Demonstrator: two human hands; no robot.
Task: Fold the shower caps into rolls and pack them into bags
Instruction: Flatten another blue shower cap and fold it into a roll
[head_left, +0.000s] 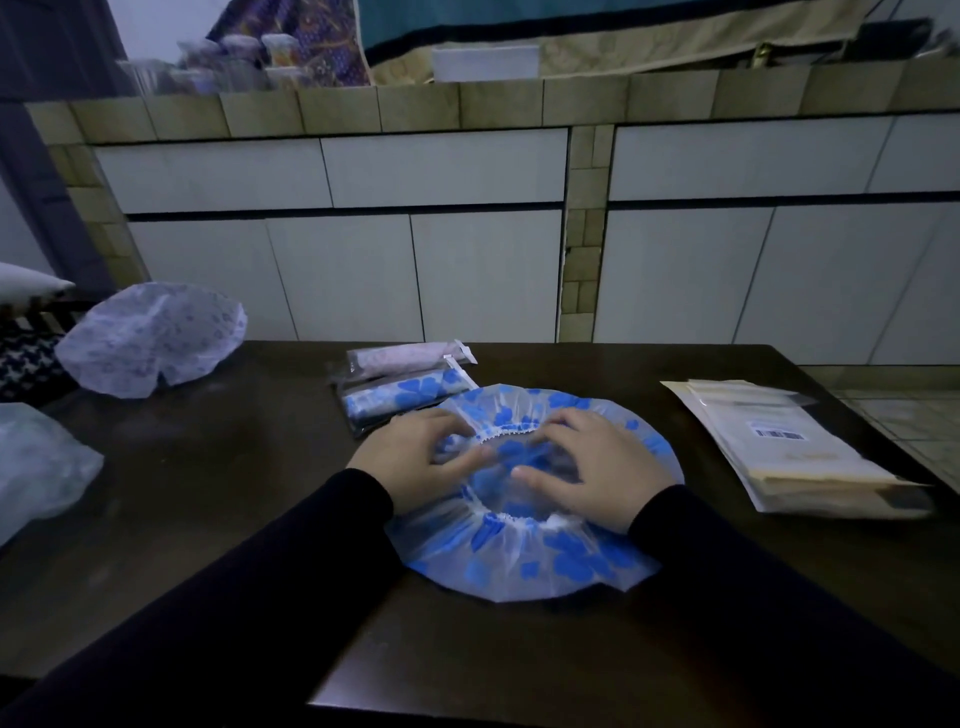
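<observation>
A clear shower cap with blue flowers lies spread flat on the dark table, its elastic opening facing up. My left hand rests on the cap's left side, fingers reaching over the elastic rim. My right hand lies on the right side, fingers spread and pressing the plastic down at the opening. Behind the cap lie two packed rolls in clear bags: a blue-flowered one and a pale pink one. A stack of empty bags sits at the right.
A loose purple-patterned shower cap sits at the table's back left. Another crumpled clear cap lies at the left edge. A tiled counter with white cabinet doors rises behind the table.
</observation>
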